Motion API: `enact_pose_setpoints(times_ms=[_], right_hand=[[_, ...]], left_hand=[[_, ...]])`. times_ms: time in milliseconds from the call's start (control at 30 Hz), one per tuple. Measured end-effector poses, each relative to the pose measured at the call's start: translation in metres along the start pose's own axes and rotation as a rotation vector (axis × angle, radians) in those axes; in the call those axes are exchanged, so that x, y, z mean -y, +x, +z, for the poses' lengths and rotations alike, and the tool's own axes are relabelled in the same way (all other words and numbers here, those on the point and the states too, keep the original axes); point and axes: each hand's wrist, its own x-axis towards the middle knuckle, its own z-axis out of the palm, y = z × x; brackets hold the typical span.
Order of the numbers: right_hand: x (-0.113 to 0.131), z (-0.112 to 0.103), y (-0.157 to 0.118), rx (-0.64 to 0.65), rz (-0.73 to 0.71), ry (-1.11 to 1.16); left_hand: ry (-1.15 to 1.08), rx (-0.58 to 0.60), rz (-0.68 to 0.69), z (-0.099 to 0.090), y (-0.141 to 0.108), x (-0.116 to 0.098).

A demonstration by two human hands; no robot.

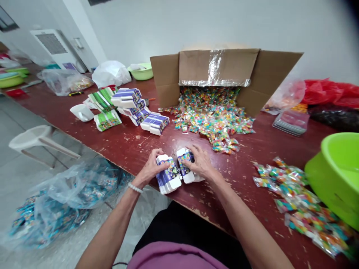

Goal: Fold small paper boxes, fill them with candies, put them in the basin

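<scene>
My left hand point(151, 167) is wrapped round a stack of flat purple-and-white printed cartons point(169, 180), its thumb lying across the top one. In my right hand point(201, 161) is a second stack of the same flat cartons point(185, 170), gripped with the thumb on the printed face. Both stacks are close together near the front edge of the red-brown table point(129, 144). Beyond them lie tied bundles of purple cartons point(155, 122) and green cartons point(108, 120). Small wrapped candies point(210, 116) spill from an opened cardboard box point(165, 80) towards my right hand.
On the right are a green basin point(331, 179) and a spread of candy packets point(297, 194). A clear plastic tray point(291, 121) and red bags point(331, 92) stand behind. At left are a white mug point(82, 112), a white stool point(33, 136) and a floor bag of blue packets point(61, 201).
</scene>
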Motion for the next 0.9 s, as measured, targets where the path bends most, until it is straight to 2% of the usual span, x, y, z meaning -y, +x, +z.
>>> enact_pose_setpoints(times_ms=[100,200,267,467,567,733,900], right_hand=[[-0.009,0.003,-0.002,-0.051,0.095,0.078],[-0.015,0.003,-0.007,-0.097,0.156,0.115],[-0.014,0.001,-0.012,-0.084,0.187,0.096],[0.009,-0.011,-0.034,-0.011,0.314,-0.044],[0.014,-0.016,-0.038,0.021,0.327,-0.065],[0.000,-0.014,-0.038,-0.021,0.319,0.017],[-0.015,-0.011,-0.040,-0.071,0.331,0.166]], left_hand=[[-0.295,0.056,-0.117,-0.007,-0.004,-0.001],[-0.428,0.064,-0.155,-0.008,-0.007,0.000],[-0.490,0.075,-0.160,-0.008,-0.009,0.000],[-0.584,0.101,-0.185,-0.005,-0.012,-0.002],[-0.632,0.118,-0.160,-0.003,-0.014,-0.003],[-0.674,0.108,-0.170,-0.001,-0.013,-0.004],[-0.748,0.068,-0.267,0.002,-0.013,-0.010]])
